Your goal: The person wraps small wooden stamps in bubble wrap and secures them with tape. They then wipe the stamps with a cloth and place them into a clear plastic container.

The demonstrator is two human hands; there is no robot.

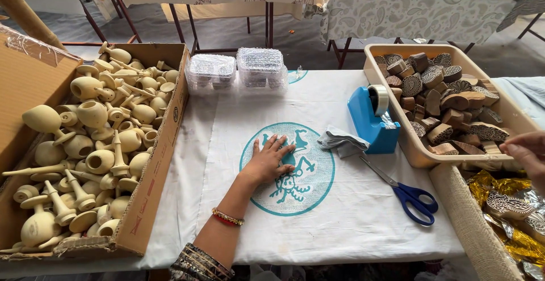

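I had the left hand lying flat on the white cloth, palm down, fingers spread apart and gripping nothing. It rested on the teal round print in the middle of the cloth, over its upper left part, and to my eye that flat press was there to keep the cloth smooth against the table. A red and gold bangle sat on that wrist.

The right hand was at the right edge of the view, over the near rim of the beige tray and apparently touching it. Only part of it showed; the fingers were curled loosely together, and I could not tell whether they held anything. The tray was packed with carved wooden blocks, heaped so that any one could be lifted out from the top.

Between the two hands lay the working tools, all close by: a blue tape holder just beside the tray, a folded grey rag touching its base, and blue-handled scissors lying with the blades shut, pointing towards the rag.

To the left, a cardboard box held a loose pile of pale turned wooden pieces. At the far edge of the cloth stood two clear plastic boxes. Gold foil wrappers lay at the lower right, below the tray.
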